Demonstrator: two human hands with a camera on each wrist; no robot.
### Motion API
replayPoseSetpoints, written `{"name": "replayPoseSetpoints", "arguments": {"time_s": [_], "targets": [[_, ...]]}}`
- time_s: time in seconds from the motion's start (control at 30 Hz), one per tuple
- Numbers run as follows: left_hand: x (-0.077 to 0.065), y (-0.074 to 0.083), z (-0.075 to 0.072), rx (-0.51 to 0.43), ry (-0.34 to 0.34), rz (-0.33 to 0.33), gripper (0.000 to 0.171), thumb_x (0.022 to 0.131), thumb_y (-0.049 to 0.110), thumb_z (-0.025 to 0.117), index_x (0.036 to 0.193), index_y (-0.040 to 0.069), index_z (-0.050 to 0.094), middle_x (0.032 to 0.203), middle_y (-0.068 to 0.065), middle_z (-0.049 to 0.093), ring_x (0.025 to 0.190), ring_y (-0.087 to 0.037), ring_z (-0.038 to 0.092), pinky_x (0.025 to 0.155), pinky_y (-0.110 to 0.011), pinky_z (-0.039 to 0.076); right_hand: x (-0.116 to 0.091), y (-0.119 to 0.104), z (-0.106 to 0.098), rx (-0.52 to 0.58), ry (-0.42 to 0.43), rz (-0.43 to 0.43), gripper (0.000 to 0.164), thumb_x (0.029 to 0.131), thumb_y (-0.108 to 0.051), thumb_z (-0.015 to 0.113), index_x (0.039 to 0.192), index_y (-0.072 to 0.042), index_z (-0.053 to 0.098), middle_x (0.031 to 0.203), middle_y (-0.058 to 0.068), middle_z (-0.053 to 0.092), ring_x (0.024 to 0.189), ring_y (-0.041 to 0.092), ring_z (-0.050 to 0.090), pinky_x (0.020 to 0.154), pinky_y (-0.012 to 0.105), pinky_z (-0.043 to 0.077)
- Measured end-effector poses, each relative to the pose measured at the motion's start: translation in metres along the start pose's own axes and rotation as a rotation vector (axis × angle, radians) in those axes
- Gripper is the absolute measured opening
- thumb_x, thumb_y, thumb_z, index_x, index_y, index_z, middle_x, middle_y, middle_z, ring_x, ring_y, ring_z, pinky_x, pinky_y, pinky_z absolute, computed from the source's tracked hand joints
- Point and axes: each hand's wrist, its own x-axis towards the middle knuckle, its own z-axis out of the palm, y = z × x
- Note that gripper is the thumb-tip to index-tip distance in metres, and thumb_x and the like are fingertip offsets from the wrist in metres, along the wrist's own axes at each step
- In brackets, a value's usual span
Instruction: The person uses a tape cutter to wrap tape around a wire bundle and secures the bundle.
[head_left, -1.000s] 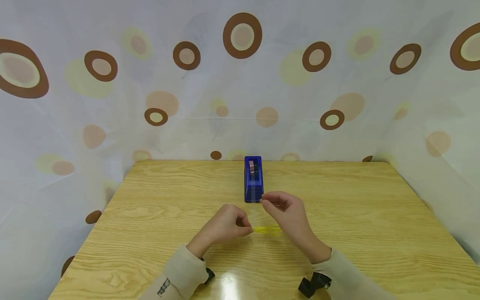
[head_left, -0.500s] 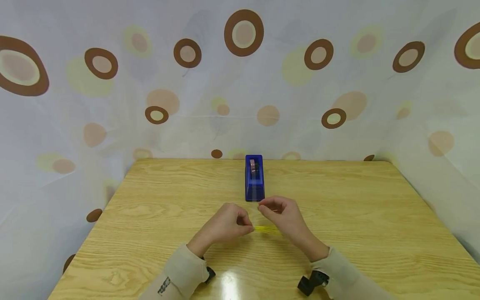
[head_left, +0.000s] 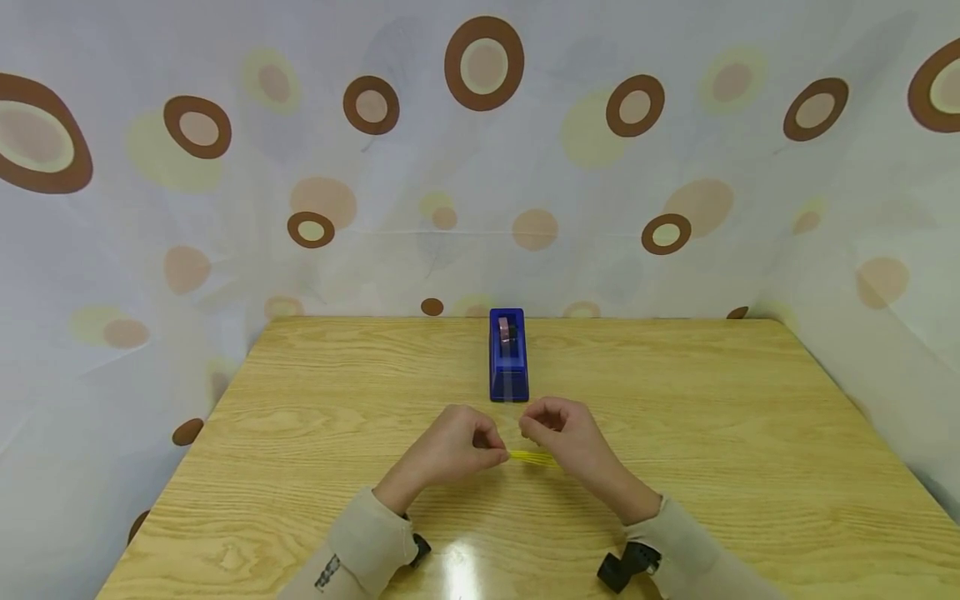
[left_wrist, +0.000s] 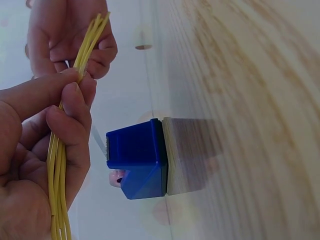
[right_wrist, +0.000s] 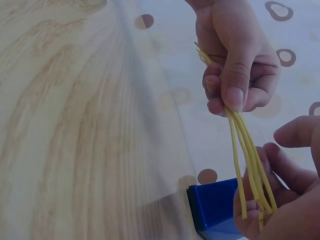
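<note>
Over the table's (head_left: 337, 367) near half, 12 o'clock being away from the person: left hand (head_left: 453, 442) pinches the yellow wires (head_left: 531, 457) between thumb and bent fingers, free ends running towards 3 o'clock. Clear film (left_wrist: 83, 71) visible on the wires by those fingertips. Right hand (head_left: 572, 433), at the left's 3 o'clock: relaxed, fingers loosely bent; from where I stand, contact with wires cannot be told. Blue dispenser (head_left: 508, 386) upright at the wires' 12 o'clock, pinkish roll (head_left: 503, 330) inside. Farther out, same bearing: white cloth (head_left: 420, 167), brown rings.
</note>
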Motion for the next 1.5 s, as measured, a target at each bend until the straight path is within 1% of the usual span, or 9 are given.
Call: {"name": "replayPoseSetpoints", "arguments": {"time_s": [0.3, 0.53, 0.67, 0.8, 0.9, 1.0, 1.17, 1.33, 1.5], "targets": [[0.001, -0.003, 0.001, -0.020, 0.012, 0.033, 0.009, 0.087, 0.007, 0.076, 0.078, 0.009, 0.076, 0.070, 0.011, 0.066, 0.059, -0.006, 0.056, 0.054, -0.023, 0.047, -0.001, -0.001, -0.007, -0.028, -0.150, 0.020, 0.022, 0.098, -0.017, 0.063, 0.103, 0.004, 0.067, 0.093, 0.009, 0.065, 0.086, 0.024, 0.062, 0.076, 0.032, 0.053], [0.001, -0.002, 0.001, -0.029, 0.022, 0.033, 0.009, 0.087, 0.007, 0.077, 0.078, 0.007, 0.076, 0.071, 0.011, 0.066, 0.061, -0.005, 0.057, 0.055, -0.023, 0.047, 0.000, -0.003, -0.014, -0.066, -0.265, 0.019, 0.018, 0.098, -0.016, 0.064, 0.097, 0.000, 0.071, 0.095, 0.007, 0.068, 0.089, 0.022, 0.061, 0.081, 0.033, 0.051], [0.001, -0.002, 0.001, -0.025, 0.029, 0.036, 0.011, 0.086, 0.007, 0.077, 0.076, 0.010, 0.075, 0.071, 0.011, 0.066, 0.061, -0.005, 0.057, 0.055, -0.023, 0.047, 0.000, -0.002, -0.015, -0.021, -0.331, 0.040, 0.016, 0.099, -0.014, 0.062, 0.098, -0.002, 0.072, 0.096, 0.012, 0.069, 0.089, 0.027, 0.065, 0.079, 0.036, 0.055], [0.001, -0.002, 0.001, -0.029, 0.031, 0.046, 0.012, 0.086, 0.006, 0.077, 0.076, 0.011, 0.074, 0.070, 0.010, 0.066, 0.061, -0.007, 0.058, 0.055, -0.024, 0.048, 0.000, -0.001, -0.014, 0.042, -0.381, 0.084, 0.020, 0.099, -0.014, 0.061, 0.101, 0.004, 0.069, 0.092, 0.019, 0.071, 0.086, 0.034, 0.069, 0.074, 0.040, 0.058], [0.001, -0.003, 0.002, -0.034, 0.032, 0.046, 0.013, 0.086, 0.005, 0.076, 0.076, 0.012, 0.074, 0.070, 0.009, 0.066, 0.061, -0.007, 0.058, 0.055, -0.024, 0.048, 0.000, 0.000, -0.013, 0.044, -0.396, 0.093, 0.024, 0.099, -0.016, 0.062, 0.102, 0.007, 0.068, 0.087, 0.019, 0.071, 0.077, 0.031, 0.069, 0.067, 0.038, 0.058], [0.001, -0.003, 0.002, -0.034, 0.034, 0.047, 0.013, 0.086, 0.005, 0.076, 0.076, 0.012, 0.074, 0.070, 0.009, 0.066, 0.061, -0.007, 0.058, 0.055, -0.024, 0.048, 0.000, -0.001, -0.012, 0.032, -0.402, 0.087, 0.025, 0.100, -0.017, 0.062, 0.101, 0.007, 0.069, 0.083, 0.021, 0.071, 0.068, 0.023, 0.067, 0.060, 0.032, 0.055], [0.001, -0.002, 0.002, -0.024, 0.036, 0.051, 0.012, 0.086, 0.005, 0.076, 0.076, 0.011, 0.075, 0.070, 0.009, 0.066, 0.060, -0.006, 0.057, 0.055, -0.023, 0.047, 0.000, -0.003, -0.009, 0.029, -0.397, 0.107, 0.026, 0.100, -0.018, 0.060, 0.101, 0.007, 0.069, 0.078, 0.018, 0.069, 0.054, 0.012, 0.052, 0.051, 0.024, 0.044], [0.002, -0.002, 0.002, -0.015, 0.035, 0.058, 0.009, 0.086, 0.005, 0.076, 0.078, 0.008, 0.076, 0.071, 0.009, 0.067, 0.062, -0.006, 0.058, 0.056, -0.023, 0.048, 0.001, 0.001, -0.009, 0.050, -0.407, 0.145, 0.029, 0.102, -0.019, 0.057, 0.103, 0.007, 0.070, 0.069, 0.010, 0.062, 0.048, 0.009, 0.038, 0.048, 0.022, 0.034], [0.002, -0.002, 0.002, -0.014, 0.039, 0.058, 0.010, 0.086, 0.004, 0.077, 0.077, 0.009, 0.076, 0.070, 0.009, 0.067, 0.063, -0.005, 0.059, 0.057, -0.023, 0.049, 0.001, 0.003, -0.010, 0.062, -0.402, 0.126, 0.027, 0.101, -0.018, 0.058, 0.103, 0.006, 0.071, 0.069, 0.013, 0.060, 0.046, 0.009, 0.035, 0.047, 0.023, 0.033]]}}
